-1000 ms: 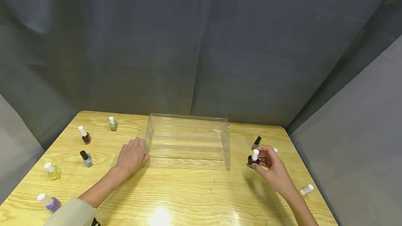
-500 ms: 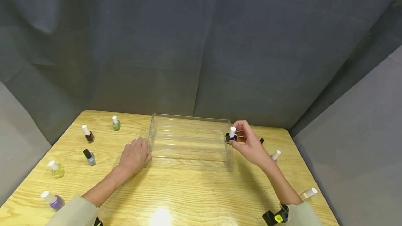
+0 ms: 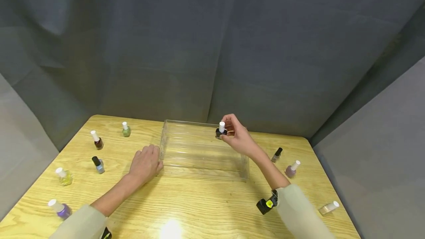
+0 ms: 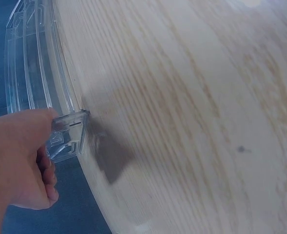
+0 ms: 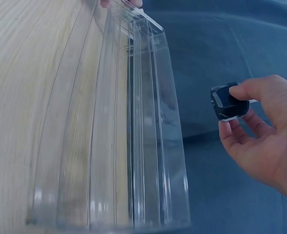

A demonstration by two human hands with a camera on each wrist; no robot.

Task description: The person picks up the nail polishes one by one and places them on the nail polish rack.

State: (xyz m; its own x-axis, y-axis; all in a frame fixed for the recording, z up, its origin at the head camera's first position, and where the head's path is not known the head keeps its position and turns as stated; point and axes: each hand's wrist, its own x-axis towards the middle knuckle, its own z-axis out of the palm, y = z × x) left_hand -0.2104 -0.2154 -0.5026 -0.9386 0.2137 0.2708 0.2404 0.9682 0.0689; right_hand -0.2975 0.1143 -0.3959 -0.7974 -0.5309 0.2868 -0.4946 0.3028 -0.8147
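A clear tiered plastic rack (image 3: pixel 199 154) stands toward the back of the wooden table. My left hand (image 3: pixel 146 163) holds its left end, thumb along the side panel and fingers curled, as the left wrist view shows. My right hand (image 3: pixel 237 135) pinches a black nail polish bottle (image 3: pixel 220 132) with a white cap between thumb and fingers. The bottle is upright and overlaps the rack's upper back part in the head view. In the right wrist view the bottle's dark base (image 5: pixel 229 102) faces the camera, beside the rack's tiers (image 5: pixel 119 131).
On the left stand green (image 3: pixel 126 131), dark brown (image 3: pixel 98 143), light blue (image 3: pixel 100 166), yellow (image 3: pixel 67 178) and purple (image 3: pixel 65 212) nail polish bottles. On the right are a black-capped bottle (image 3: pixel 275 157), a mauve bottle (image 3: pixel 290 172) and a pale bottle (image 3: pixel 326 209). A dark curtain (image 3: pixel 159 47) hangs behind.
My right hand has carried the black nail polish bottle from the table's right side leftward and back to the rack. My left hand stays at the rack's left end.
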